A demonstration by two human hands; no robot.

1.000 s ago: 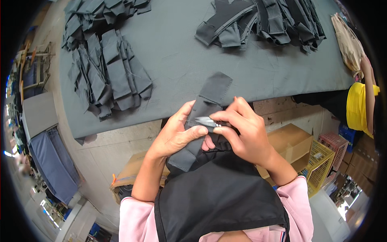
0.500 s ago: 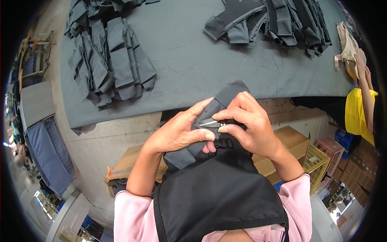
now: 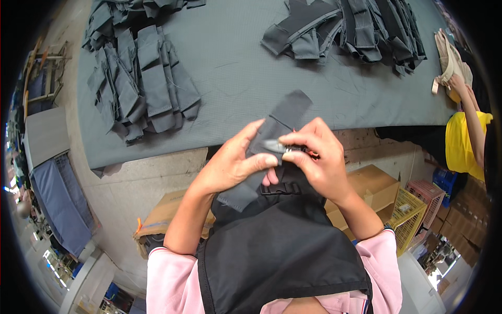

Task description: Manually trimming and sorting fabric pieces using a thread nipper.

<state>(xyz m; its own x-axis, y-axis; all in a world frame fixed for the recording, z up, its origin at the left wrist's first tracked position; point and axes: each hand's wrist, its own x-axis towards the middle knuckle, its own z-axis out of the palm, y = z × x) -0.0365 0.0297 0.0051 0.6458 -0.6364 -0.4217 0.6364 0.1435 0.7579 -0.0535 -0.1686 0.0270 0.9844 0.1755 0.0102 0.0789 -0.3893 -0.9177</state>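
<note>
A strip of dark grey fabric [image 3: 293, 107] slants across in front of my body, its far end reaching over the table's near edge. My left hand [image 3: 235, 162] grips the strip, thumb on top and fingers curled beneath. Pinched in my right hand [image 3: 320, 157] is a pair of thread snips [image 3: 273, 146], dark-handled with pale metal blades. The blades point left and lie against the fabric, close to my left thumb; they are blurred, so I cannot tell whether they are apart.
Ahead stretches a grey-covered table [image 3: 230, 89]. Fabric pieces [image 3: 151, 78] lie on its left, more grey pieces [image 3: 355, 31] at the far right. A person in a yellow garment [image 3: 465, 141] handles beige cloth [image 3: 454, 63] at right. Cardboard boxes [image 3: 366, 191] and a yellow crate [image 3: 409, 214] stand below.
The fabric strip has shifted slightly away from me and its lower end has come up off my lap. My right hand has moved a little left with the snips.
</note>
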